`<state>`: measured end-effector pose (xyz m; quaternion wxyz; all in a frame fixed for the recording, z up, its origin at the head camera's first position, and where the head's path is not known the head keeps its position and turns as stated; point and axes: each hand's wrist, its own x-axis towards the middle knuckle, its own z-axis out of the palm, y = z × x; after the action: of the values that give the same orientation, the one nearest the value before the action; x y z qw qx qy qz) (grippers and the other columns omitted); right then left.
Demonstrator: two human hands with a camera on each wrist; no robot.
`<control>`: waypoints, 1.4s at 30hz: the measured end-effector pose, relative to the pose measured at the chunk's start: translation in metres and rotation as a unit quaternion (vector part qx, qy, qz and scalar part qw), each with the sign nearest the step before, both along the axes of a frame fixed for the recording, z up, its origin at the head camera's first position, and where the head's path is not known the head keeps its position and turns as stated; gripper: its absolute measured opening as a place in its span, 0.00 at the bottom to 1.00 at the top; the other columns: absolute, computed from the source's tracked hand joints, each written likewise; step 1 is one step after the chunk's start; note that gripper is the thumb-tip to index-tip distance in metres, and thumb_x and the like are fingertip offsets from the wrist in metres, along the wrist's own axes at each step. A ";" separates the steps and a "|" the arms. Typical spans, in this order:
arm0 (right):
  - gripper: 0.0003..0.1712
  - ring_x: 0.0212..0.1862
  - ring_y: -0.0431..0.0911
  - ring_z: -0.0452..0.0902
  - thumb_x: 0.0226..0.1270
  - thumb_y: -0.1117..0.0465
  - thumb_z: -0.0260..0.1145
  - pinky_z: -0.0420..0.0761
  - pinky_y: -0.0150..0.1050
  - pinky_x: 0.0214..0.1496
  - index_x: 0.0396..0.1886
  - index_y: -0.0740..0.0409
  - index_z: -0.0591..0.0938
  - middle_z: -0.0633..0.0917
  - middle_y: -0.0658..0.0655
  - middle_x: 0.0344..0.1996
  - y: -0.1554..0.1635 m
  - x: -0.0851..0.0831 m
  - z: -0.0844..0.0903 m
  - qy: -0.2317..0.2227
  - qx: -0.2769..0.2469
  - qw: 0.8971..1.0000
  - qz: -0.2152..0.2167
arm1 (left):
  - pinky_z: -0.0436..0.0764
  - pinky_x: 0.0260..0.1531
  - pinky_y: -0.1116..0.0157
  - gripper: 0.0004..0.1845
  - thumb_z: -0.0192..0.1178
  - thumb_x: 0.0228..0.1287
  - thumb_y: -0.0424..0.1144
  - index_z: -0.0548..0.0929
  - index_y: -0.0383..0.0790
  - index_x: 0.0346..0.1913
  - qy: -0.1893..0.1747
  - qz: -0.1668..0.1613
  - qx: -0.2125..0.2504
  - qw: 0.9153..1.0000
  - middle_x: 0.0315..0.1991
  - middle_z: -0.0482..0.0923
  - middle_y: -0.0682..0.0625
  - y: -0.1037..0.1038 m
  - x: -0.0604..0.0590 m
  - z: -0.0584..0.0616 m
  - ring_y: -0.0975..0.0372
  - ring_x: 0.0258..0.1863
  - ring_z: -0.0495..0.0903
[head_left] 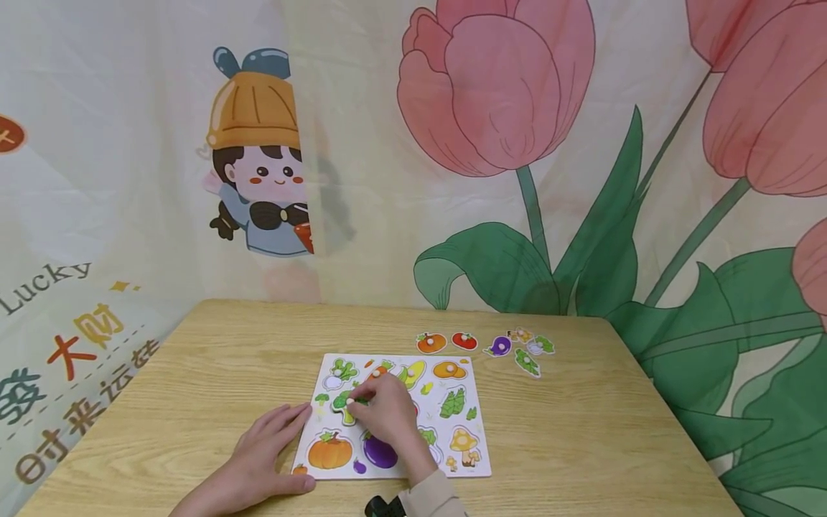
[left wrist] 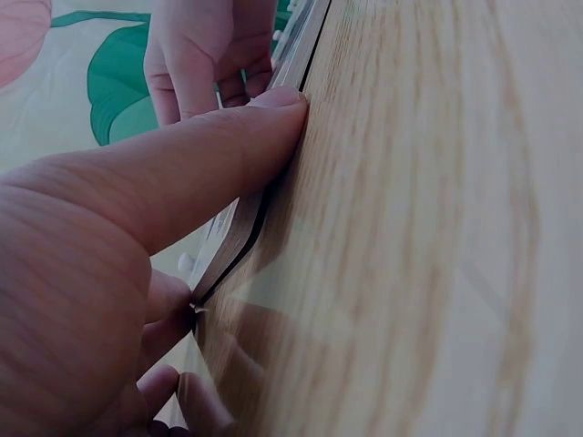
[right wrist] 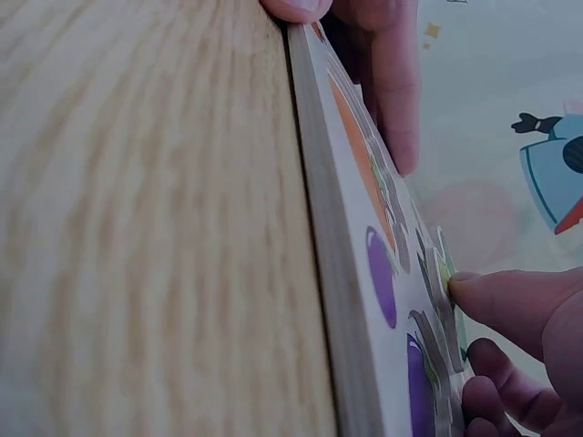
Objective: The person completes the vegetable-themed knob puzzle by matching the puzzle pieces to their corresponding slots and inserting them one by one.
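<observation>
A white puzzle board (head_left: 478, 445) with vegetable pictures lies on the wooden table (head_left: 194, 373). My right hand (head_left: 363, 399) reaches over its middle and pinches a green broccoli piece (head_left: 344, 403) by its peg, at the board's left side. In the right wrist view the fingertips (right wrist: 492, 296) sit on that green piece (right wrist: 444, 266). My left hand (head_left: 284, 439) lies flat with straight fingers at the board's left edge. Its thumb (left wrist: 228, 155) presses against the board's front edge (left wrist: 239, 238). A pumpkin (head_left: 329, 451) and an eggplant (head_left: 380, 452) sit in the board's front row.
Several loose pieces lie on the table behind the board at the right: an orange one (head_left: 431, 342), a tomato (head_left: 464, 340), a purple one (head_left: 500, 345) and green-leafed ones (head_left: 528, 359). A printed curtain with tulips hangs behind the table's far edge.
</observation>
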<state>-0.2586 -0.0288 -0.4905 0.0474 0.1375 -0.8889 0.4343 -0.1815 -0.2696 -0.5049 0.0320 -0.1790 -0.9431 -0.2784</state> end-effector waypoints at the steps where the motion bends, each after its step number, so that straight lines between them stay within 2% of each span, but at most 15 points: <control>1: 0.03 0.33 0.33 0.70 0.59 0.60 0.80 0.72 0.33 0.38 0.32 0.46 0.94 0.85 0.44 0.31 0.000 0.000 0.000 0.002 0.001 1.000 0.000 | 0.58 0.64 0.24 0.59 0.79 0.49 0.65 0.70 0.37 0.80 0.001 0.000 0.000 1.000 0.78 0.67 0.39 0.000 0.000 0.000 0.36 0.77 0.56; 9: 0.03 0.34 0.33 0.71 0.59 0.60 0.80 0.73 0.33 0.40 0.32 0.45 0.94 0.86 0.43 0.30 -0.002 -0.001 -0.001 0.005 0.009 1.000 0.002 | 0.57 0.64 0.24 0.58 0.79 0.50 0.65 0.70 0.38 0.80 0.003 -0.003 0.003 1.000 0.78 0.67 0.39 -0.001 0.000 -0.002 0.35 0.77 0.56; 21: 0.02 0.31 0.33 0.69 0.60 0.59 0.81 0.70 0.31 0.34 0.31 0.46 0.94 0.85 0.44 0.28 -0.003 -0.003 -0.003 0.008 0.008 1.000 -0.002 | 0.57 0.64 0.24 0.58 0.79 0.50 0.65 0.69 0.38 0.80 0.004 -0.005 0.006 1.000 0.78 0.67 0.39 -0.002 -0.002 -0.003 0.35 0.77 0.55; 32: 0.02 0.34 0.34 0.69 0.62 0.58 0.81 0.70 0.32 0.38 0.32 0.45 0.95 0.83 0.44 0.30 -0.002 0.000 -0.003 0.002 0.010 1.000 -0.004 | 0.57 0.63 0.23 0.59 0.79 0.50 0.65 0.69 0.38 0.80 0.000 -0.002 0.005 1.000 0.78 0.67 0.39 0.000 -0.001 0.000 0.35 0.77 0.55; 42: 0.02 0.31 0.33 0.69 0.62 0.58 0.81 0.69 0.32 0.35 0.32 0.46 0.94 0.84 0.44 0.29 -0.003 -0.001 -0.004 0.006 0.010 1.000 0.000 | 0.57 0.63 0.24 0.58 0.79 0.50 0.64 0.69 0.37 0.80 0.002 -0.004 0.010 1.000 0.78 0.67 0.40 -0.001 0.000 -0.001 0.36 0.77 0.55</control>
<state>-0.2592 -0.0320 -0.4943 0.0515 0.1407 -0.8929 0.4247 -0.1815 -0.2709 -0.5059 0.0345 -0.1826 -0.9397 -0.2872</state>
